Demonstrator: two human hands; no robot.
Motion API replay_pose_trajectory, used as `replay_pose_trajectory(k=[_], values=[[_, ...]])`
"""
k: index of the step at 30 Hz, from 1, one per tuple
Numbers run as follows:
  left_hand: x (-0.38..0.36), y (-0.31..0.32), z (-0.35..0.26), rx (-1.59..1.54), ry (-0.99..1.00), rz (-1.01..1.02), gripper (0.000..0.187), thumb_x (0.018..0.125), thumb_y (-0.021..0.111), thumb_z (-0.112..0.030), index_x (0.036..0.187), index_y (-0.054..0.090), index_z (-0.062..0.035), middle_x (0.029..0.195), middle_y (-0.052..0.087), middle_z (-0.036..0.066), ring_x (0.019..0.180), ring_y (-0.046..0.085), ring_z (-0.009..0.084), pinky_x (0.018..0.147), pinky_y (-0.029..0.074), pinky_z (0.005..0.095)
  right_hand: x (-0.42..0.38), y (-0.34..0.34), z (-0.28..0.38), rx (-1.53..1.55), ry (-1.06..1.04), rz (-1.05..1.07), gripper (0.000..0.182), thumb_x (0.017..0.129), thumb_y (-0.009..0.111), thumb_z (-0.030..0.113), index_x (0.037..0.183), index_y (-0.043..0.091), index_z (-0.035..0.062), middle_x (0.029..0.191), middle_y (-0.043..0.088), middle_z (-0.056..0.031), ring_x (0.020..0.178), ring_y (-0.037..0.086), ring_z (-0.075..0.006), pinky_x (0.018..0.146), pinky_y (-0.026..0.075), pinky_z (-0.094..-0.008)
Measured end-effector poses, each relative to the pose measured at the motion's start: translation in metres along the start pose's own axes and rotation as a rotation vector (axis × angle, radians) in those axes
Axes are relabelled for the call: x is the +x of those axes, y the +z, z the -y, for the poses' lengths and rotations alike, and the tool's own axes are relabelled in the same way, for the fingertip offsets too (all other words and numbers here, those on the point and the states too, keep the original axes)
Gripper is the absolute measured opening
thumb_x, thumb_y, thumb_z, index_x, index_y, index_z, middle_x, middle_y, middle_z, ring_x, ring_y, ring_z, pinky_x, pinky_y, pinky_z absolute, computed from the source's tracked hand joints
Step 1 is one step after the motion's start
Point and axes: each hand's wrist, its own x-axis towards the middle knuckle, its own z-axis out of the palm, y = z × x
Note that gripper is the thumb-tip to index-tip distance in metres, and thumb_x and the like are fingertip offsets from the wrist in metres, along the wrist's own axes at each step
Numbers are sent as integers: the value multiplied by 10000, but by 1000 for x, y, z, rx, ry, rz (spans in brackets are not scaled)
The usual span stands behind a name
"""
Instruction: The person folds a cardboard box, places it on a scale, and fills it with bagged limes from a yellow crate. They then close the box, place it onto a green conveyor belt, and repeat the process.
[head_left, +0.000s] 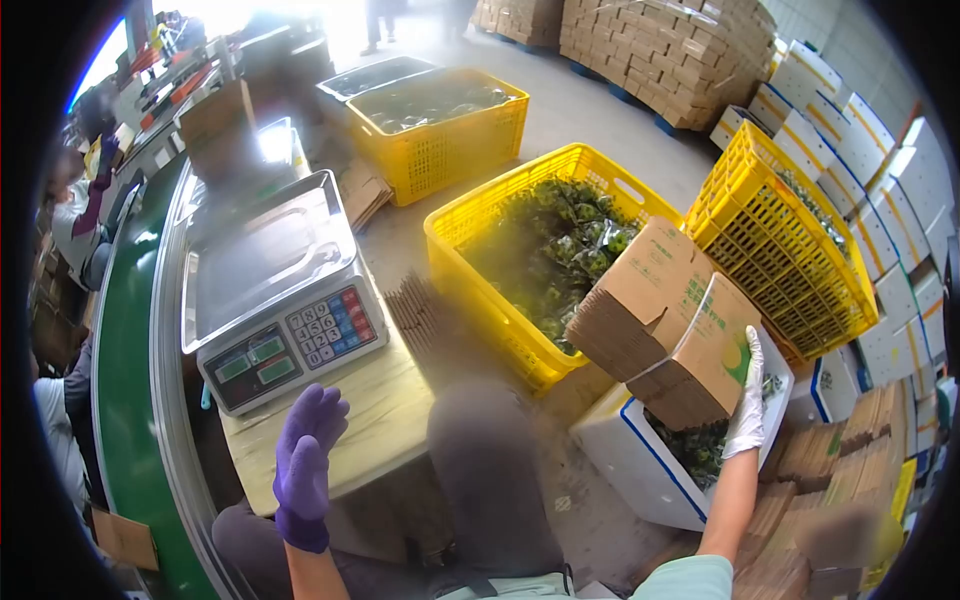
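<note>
My left hand (308, 462), in a purple glove, is raised at the front edge of a pale yellow table (375, 425). Its fingers are stretched out with nothing in them. Just beyond it stands a digital scale (285, 290) with a bare steel pan. My right hand (746, 400), in a white glove, grips the right side of a strapped bundle of flattened cardboard boxes (660, 325). That bundle is tilted above a white foam box (640, 465) of leafy greens and overlaps a yellow crate (480, 305) of dark greens.
Left of the table runs a green conveyor belt (135, 360), with people beyond it. A second yellow crate (440, 150) stands behind, and another yellow crate (780, 245) leans at right. Stacked foam boxes (860, 150) line the right side; more flattened cartons (830, 470) lie below.
</note>
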Motion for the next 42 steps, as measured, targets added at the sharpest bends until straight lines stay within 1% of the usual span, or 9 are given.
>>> replay_pose_trajectory(k=[7, 10, 13, 15, 19, 24, 30, 37, 42], values=[[96, 101, 2, 202, -9, 491, 649, 971, 488, -370, 1458, 326, 28, 1400, 489, 160, 1280, 473, 268, 1078, 350, 392, 3, -31, -25, -38, -123, -39, 822, 911, 468, 671, 1458, 380, 63, 1442, 421, -58, 1305, 380, -206, 1106, 288, -336], [135, 167, 10, 287, -109, 647, 597, 1005, 466, -339, 1476, 308, -8, 1418, 465, 158, 1287, 465, 244, 1098, 332, 364, 9, -24, -18, 1, -147, -46, 697, 967, 467, 563, 1426, 411, 42, 1414, 456, -57, 1275, 437, -178, 1061, 363, -310], [180, 220, 55, 457, -103, 711, 694, 989, 512, -397, 1490, 245, 2, 1443, 419, 203, 1325, 423, 253, 1104, 334, 345, 0, -44, -36, 16, -157, 104, 696, 967, 458, 569, 1424, 412, 47, 1411, 460, -60, 1269, 445, -187, 1052, 374, -320], [195, 248, 80, 434, -97, 715, 956, 878, 548, -639, 1485, 237, 31, 1544, 244, 238, 1435, 249, 315, 1160, 239, 393, 7, -42, -48, 32, -175, 225, 695, 966, 452, 573, 1423, 413, 50, 1408, 462, -63, 1266, 450, -193, 1046, 382, -326], [202, 290, 114, 390, -80, 747, 975, 845, 609, -612, 1487, 250, 28, 1399, 469, 252, 1313, 450, 315, 1092, 346, 374, -7, -49, -72, 51, -214, 390, 694, 966, 441, 581, 1421, 415, 57, 1403, 466, -67, 1259, 460, -205, 1034, 398, -339], [187, 272, 111, 187, -92, 712, 869, 853, 687, -468, 1481, 299, -9, 1314, 553, 188, 1214, 526, 234, 1033, 407, 357, -14, -71, -93, 137, -275, 395, 694, 965, 427, 590, 1418, 416, 65, 1397, 471, -74, 1251, 472, -219, 1018, 418, -355], [184, 227, 38, 61, -14, 582, 676, 872, 656, -159, 1455, 353, 1, 1372, 496, 124, 1243, 482, 203, 1054, 391, 347, -11, 21, -61, 210, -337, 159, 693, 964, 410, 602, 1414, 418, 75, 1390, 478, -81, 1241, 487, -237, 1000, 441, -374], [202, 191, -31, 132, 163, 434, 687, 878, 598, -325, 1430, 386, 24, 1342, 525, 141, 1249, 477, 220, 1077, 323, 338, 28, 124, -35, 304, -267, 308, 694, 963, 390, 616, 1410, 421, 87, 1382, 485, -89, 1229, 505, -257, 979, 469, -396], [237, 161, -56, 141, 164, 287, 634, 906, 581, -350, 1422, 405, -25, 1249, 565, 96, 1129, 545, 184, 972, 418, 331, 80, 206, -8, 364, -295, 448, 694, 962, 378, 623, 1408, 422, 93, 1377, 490, -94, 1222, 515, -269, 967, 485, -409]])
